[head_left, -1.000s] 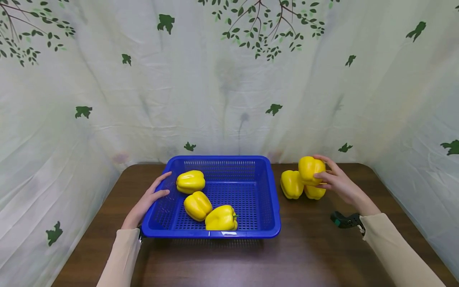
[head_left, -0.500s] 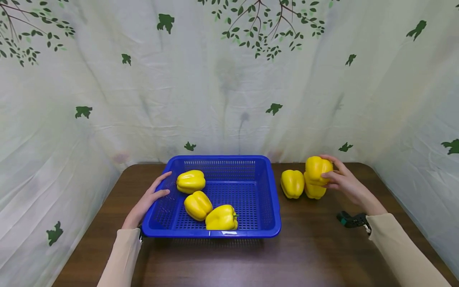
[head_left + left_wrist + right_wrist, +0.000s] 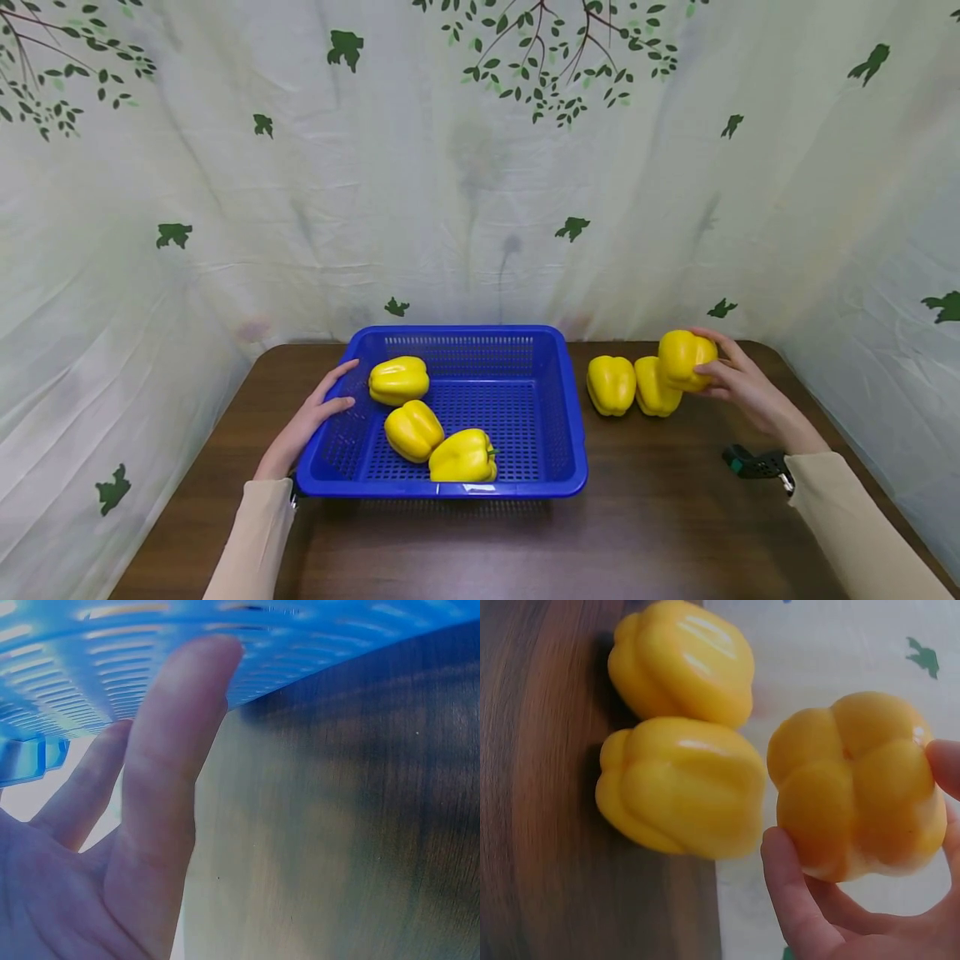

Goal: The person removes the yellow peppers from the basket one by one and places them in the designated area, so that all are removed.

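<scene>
My right hand [image 3: 750, 396] holds a yellow bell pepper [image 3: 684, 360] between thumb and fingers; the right wrist view shows its lobed end [image 3: 855, 787] facing the camera. Just left of it, two more yellow peppers stand side by side on the table, the nearer-to-hand one [image 3: 655, 392] partly covered and the other [image 3: 611, 386] in full view. My left hand [image 3: 303, 425] touches the left side of a blue plastic basket [image 3: 573, 450]. Seen from the left wrist, its straight fingers [image 3: 161, 750] lie against the slotted outer wall [image 3: 315, 645]. Three yellow peppers [image 3: 414, 430] lie in the basket's left half.
A brown wooden table [image 3: 637, 533] carries everything, with its back edge against a pale curtain [image 3: 480, 208] printed with leaves. A black strap [image 3: 753, 462] sits at the right wrist.
My right hand has moved to the right with the pepper, uncovering more of the table pepper behind it. The left hand and the basket have stayed put.
</scene>
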Demonstrator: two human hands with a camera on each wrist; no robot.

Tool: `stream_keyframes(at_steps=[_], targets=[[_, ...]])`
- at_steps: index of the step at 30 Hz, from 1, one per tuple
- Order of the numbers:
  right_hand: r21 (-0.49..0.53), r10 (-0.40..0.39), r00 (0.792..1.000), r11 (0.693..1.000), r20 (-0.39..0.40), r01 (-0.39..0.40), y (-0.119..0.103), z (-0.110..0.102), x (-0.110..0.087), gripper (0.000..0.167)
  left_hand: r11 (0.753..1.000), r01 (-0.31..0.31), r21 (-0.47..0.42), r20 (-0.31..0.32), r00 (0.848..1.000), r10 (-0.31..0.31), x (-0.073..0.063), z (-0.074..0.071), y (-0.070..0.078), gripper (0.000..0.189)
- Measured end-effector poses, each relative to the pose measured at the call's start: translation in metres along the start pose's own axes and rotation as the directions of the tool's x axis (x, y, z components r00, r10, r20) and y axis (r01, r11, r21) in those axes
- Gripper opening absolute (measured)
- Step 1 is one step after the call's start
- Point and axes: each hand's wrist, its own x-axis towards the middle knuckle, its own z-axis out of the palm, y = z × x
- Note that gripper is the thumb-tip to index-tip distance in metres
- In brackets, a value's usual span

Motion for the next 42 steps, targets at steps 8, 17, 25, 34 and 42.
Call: stream_keyframes(at_steps=[8,17,25,34,42], targets=[[-0.047,-0.004,0.999,0.999,-0.040,0.002,0.007,-0.009,-0.004,0.053,1.000,-0.001,-0.006,-0.001,1.000,0.001,-0.001,0.000,0.000,0.059],[-0.054,-0.022,0.998,0.998,-0.060,0.019,0.017,-0.019,-0.006,0.054,1.000,-0.004,0.005,-0.006,1.000,0.004,-0.001,0.000,-0.001,0.060],[-0.078,-0.011,0.997,0.997,-0.076,0.005,0.026,-0.025,-0.009,0.056,1.000,-0.007,0.005,-0.007,1.000,0.007,0.000,0.000,-0.002,0.059],[-0.090,0.037,0.996,0.995,-0.081,-0.045,0.043,-0.030,-0.011,0.060,1.000,-0.017,-0.004,-0.002,1.000,0.017,0.000,0.000,-0.002,0.059],[-0.081,0.099,0.991,0.991,-0.085,-0.105,0.054,-0.031,-0.011,0.060,1.000,-0.016,-0.009,-0.001,1.000,0.016,0.000,0.000,-0.002,0.059]])
